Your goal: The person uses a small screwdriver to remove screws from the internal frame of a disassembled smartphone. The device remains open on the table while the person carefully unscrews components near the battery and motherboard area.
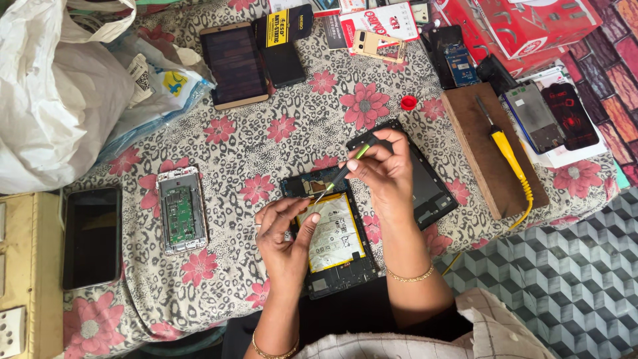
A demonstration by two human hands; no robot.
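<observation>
An opened tablet (pixel 332 233) lies face down on the flowered cloth, showing a pale battery and dark circuit boards. My left hand (pixel 286 236) holds its left edge, thumb on the battery. My right hand (pixel 385 169) pinches a small screwdriver (pixel 342 174) with a green and black handle. The screwdriver's tip touches the tablet's upper part near the battery's top left corner. A black back cover (pixel 428 186) sits under my right hand, right of the tablet.
A wooden board (pixel 485 153) with a yellow-handled tool (pixel 505 149) lies right. An opened white phone (pixel 181 211) and a black phone (pixel 92 236) lie left. A gold tablet (pixel 234 65), a red cap (pixel 408 102), boxes and phone parts line the back; plastic bags (pixel 60 93) fill the upper left.
</observation>
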